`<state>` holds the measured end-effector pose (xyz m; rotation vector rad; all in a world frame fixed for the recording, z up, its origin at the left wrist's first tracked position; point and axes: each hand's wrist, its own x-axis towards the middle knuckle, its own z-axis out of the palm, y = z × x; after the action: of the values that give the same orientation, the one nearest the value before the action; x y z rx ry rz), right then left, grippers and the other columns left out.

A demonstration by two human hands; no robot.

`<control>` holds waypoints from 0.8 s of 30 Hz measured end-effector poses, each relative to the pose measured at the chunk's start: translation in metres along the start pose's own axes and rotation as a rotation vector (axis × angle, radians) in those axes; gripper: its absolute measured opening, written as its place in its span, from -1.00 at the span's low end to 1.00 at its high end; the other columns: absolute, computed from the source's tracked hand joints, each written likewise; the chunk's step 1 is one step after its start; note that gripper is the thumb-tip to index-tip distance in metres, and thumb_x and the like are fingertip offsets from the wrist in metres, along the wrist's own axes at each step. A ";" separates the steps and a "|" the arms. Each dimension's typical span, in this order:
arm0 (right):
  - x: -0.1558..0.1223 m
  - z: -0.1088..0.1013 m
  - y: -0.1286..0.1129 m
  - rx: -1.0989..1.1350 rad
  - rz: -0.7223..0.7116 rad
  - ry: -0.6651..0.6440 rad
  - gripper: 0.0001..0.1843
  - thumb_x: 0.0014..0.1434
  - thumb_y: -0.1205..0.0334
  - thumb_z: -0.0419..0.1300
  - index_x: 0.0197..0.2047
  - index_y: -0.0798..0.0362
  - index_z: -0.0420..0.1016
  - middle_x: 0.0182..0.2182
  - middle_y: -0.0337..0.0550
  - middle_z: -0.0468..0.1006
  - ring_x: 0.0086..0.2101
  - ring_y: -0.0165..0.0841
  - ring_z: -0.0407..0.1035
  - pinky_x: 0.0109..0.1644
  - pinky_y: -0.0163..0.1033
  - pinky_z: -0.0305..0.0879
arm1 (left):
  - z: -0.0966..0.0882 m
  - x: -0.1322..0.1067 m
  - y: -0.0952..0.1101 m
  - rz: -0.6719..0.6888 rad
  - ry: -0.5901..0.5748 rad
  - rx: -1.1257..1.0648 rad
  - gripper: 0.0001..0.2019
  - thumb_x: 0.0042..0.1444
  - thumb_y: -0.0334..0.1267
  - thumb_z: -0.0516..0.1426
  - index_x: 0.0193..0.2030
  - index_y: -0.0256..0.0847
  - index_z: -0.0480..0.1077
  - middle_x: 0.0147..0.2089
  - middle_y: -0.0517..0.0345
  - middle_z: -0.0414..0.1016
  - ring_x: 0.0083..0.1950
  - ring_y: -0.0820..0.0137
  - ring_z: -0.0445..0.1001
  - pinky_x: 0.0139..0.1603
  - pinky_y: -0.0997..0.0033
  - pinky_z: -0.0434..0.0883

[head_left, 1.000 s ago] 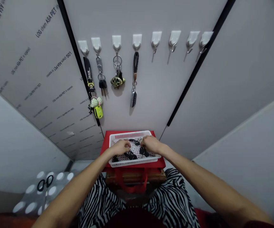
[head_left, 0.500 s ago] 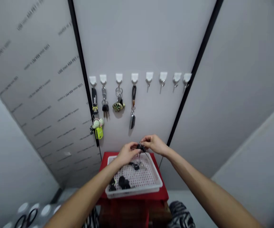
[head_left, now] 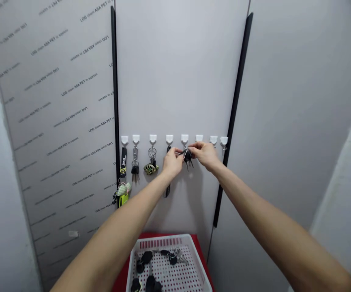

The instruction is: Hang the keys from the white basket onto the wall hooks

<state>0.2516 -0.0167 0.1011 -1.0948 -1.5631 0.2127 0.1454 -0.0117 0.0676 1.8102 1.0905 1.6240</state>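
Observation:
A bunch of keys (head_left: 188, 157) with black heads hangs between my two hands, right below the fifth white hook (head_left: 185, 139) from the left. My left hand (head_left: 173, 161) pinches it from the left side. With thumb and fingertips, my right hand (head_left: 205, 155) grips its upper part from the right. Whether the ring is over the hook's tip is hidden by my fingers. Just left, a key fob on a strap (head_left: 167, 190) hangs from the fourth hook, partly covered by my left hand and forearm.
Further left hang a key ring with a gold-and-green charm (head_left: 150, 168), black keys on a clip (head_left: 135, 169) and a black lanyard (head_left: 123, 162) with a yellow-green tag. More hooks (head_left: 223, 141) continue rightward. Below, a white basket (head_left: 165, 242) on a red surface holds several keys.
Both hands have risen from above the basket to the hook row, bringing the bunch of keys to the fifth hook. The camera view has tilted upward.

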 end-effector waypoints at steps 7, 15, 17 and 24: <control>0.016 0.012 0.000 -0.244 -0.045 0.053 -0.82 -0.18 0.34 0.01 -0.49 0.17 0.41 -0.61 -0.20 0.42 -0.58 -0.50 0.25 -0.47 -0.40 0.18 | -0.001 0.018 -0.003 -0.062 0.089 0.170 -0.88 -0.14 -0.38 -0.02 -0.39 -0.25 0.25 -0.48 0.15 0.37 -0.43 0.48 0.33 -0.39 0.52 0.23; 0.006 0.009 0.004 -0.339 -0.054 0.028 -0.76 -0.14 0.34 -0.02 -0.38 0.17 0.41 -0.51 -0.16 0.44 -0.48 -0.46 0.28 -0.33 -0.36 0.19 | -0.002 0.007 -0.006 -0.087 -0.020 0.199 -0.82 -0.16 -0.40 0.00 -0.33 -0.26 0.25 -0.48 0.14 0.37 -0.42 0.47 0.33 -0.34 0.48 0.23; -0.005 0.007 0.008 -0.360 -0.128 0.098 -0.73 -0.14 0.35 -0.02 -0.34 0.17 0.38 -0.44 -0.13 0.42 -0.46 -0.46 0.27 -0.31 -0.34 0.18 | -0.004 -0.007 -0.015 -0.064 -0.086 0.228 -0.77 -0.16 -0.41 -0.01 -0.27 -0.26 0.23 -0.47 0.14 0.37 -0.43 0.47 0.33 -0.34 0.48 0.23; -0.113 0.032 0.076 -0.477 -0.204 -0.206 -0.74 -0.10 0.37 -0.06 -0.32 0.16 0.36 -0.43 -0.14 0.39 -0.45 -0.48 0.24 -0.31 -0.39 0.15 | -0.018 -0.101 -0.108 -0.161 -0.410 0.236 -0.79 -0.14 -0.39 -0.04 -0.29 -0.32 0.26 -0.41 0.11 0.36 -0.43 0.50 0.32 -0.37 0.53 0.24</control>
<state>0.2536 -0.0438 -0.0360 -1.2948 -1.9582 -0.2040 0.1030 -0.0340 -0.0731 2.0265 1.2312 1.0056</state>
